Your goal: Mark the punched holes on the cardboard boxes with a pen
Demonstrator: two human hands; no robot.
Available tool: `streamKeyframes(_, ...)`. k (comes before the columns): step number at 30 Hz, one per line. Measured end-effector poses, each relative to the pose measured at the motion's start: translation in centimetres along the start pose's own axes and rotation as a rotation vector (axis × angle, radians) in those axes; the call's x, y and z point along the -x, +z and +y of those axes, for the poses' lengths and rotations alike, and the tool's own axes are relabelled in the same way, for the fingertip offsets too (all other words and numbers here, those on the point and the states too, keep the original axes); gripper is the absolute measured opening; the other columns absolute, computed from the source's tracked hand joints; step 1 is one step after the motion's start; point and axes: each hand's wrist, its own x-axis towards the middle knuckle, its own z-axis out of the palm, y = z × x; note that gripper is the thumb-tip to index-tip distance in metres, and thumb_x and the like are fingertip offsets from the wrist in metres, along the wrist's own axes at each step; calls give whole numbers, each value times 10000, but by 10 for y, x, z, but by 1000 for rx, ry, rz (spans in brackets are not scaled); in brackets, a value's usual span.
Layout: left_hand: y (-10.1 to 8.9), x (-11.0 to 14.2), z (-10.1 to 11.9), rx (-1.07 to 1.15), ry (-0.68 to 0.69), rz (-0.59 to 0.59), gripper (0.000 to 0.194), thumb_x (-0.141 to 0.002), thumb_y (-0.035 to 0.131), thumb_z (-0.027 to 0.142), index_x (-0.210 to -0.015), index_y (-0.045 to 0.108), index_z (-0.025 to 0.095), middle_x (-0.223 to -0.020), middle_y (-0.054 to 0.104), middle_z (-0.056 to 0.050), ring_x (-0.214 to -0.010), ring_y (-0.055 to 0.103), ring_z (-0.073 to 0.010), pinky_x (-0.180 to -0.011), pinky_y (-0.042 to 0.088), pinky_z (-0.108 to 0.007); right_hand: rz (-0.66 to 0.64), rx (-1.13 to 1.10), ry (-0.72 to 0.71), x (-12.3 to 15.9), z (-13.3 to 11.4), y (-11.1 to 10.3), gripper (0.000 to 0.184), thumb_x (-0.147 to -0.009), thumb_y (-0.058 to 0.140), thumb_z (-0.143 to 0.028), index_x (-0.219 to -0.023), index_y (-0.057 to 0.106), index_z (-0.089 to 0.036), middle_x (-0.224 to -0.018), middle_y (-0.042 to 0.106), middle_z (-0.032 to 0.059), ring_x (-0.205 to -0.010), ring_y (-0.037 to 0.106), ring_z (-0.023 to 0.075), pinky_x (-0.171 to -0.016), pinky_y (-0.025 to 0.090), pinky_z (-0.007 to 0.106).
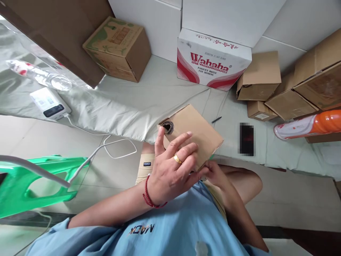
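A small brown cardboard box (198, 129) sits tilted over the front edge of the bench, above my lap. Near its left corner is a round hole (168, 127) with a dark, rough rim. My left hand (174, 165), wearing a gold ring and a red cord bracelet, grips the box, its fingers spread on the top face and one fingertip beside the hole. The thumb lies along the near side. My right hand (215, 175) is at the near right edge of the box, close to the left thumb. Its fingers are pressed together; what they pinch is hidden.
Behind stand a Wahaha carton (213, 60) and a printed cardboard box (119, 46). More boxes (258, 76) and an orange-capped bottle (309, 124) are right. A pen (216, 120) lies nearby. A power bank (50, 103) with a white cable lies left, above a green stool (39, 181).
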Motion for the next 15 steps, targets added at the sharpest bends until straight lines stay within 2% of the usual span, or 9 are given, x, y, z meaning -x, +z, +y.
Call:
streamKeyframes(2,5,4,-6,-14,36,-20,155,-869,874,251,-895,728,294,-1161,841,-8,-1314,750,-402,-1393,-136,-740,-98,116,48,-18,-1,-30,566,-999,599,-663,-706,736,-198,-659,692,16,-610,652,167,-581,534,273)
streamKeyframes(4,7,7,-12,43,43,-68,136,-877,813,190,-927,763,307,-1150,844,-12,-1259,783,-379,-1412,-66,-729,-49,262,79,-43,1,-59,498,-1034,524,-565,-834,773,-183,-700,707,32,-661,644,179,-644,531,288)
streamKeyframes(6,6,10,-18,123,19,-106,187,-849,793,163,-949,801,321,-1114,850,-17,-1229,798,-374,-1424,49,-718,46,432,108,-72,5,-80,451,-1037,489,-459,-1150,804,-157,-822,762,69,-756,673,213,-755,542,325)
streamKeyframes(7,6,11,-22,151,8,-109,213,-833,790,155,-958,814,325,-1097,851,-22,-1220,803,-374,-1422,99,-715,81,520,122,-88,6,-87,489,-1031,490,-411,-1330,766,-140,-894,786,96,-802,690,236,-803,541,348)
streamKeyframes(9,4,14,-29,173,18,-82,257,-801,792,141,-976,828,325,-1081,852,-31,-1205,811,-377,-1409,177,-713,104,683,144,-117,8,-93,619,-1018,488,-309,-1598,610,-126,-1068,813,161,-914,727,282,-878,533,384)
streamKeyframes(11,5,17,-35,156,67,-58,293,-783,791,137,-1001,824,329,-1080,851,-26,-1190,821,-365,-1399,237,-692,72,820,163,-144,7,-92,687,-1015,470,-230,-1697,508,-149,-1221,802,211,-1030,746,323,-923,522,407)
streamKeyframes(13,9,20,-40,98,181,17,313,-792,751,141,-1039,797,327,-1067,847,-5,-1162,834,-322,-1390,304,-641,16,933,189,-165,3,-88,656,-1025,457,-195,-1675,540,-168,-1265,794,237,-1098,752,355,-943,516,424)
streamKeyframes(15,16,21,-43,8,335,161,285,-828,685,148,-1067,754,289,-1045,842,5,-1131,842,-263,-1388,347,-564,-32,1024,212,-180,-3,-83,550,-1036,475,-205,-1554,650,-151,-1234,798,259,-1132,754,380,-959,513,439)
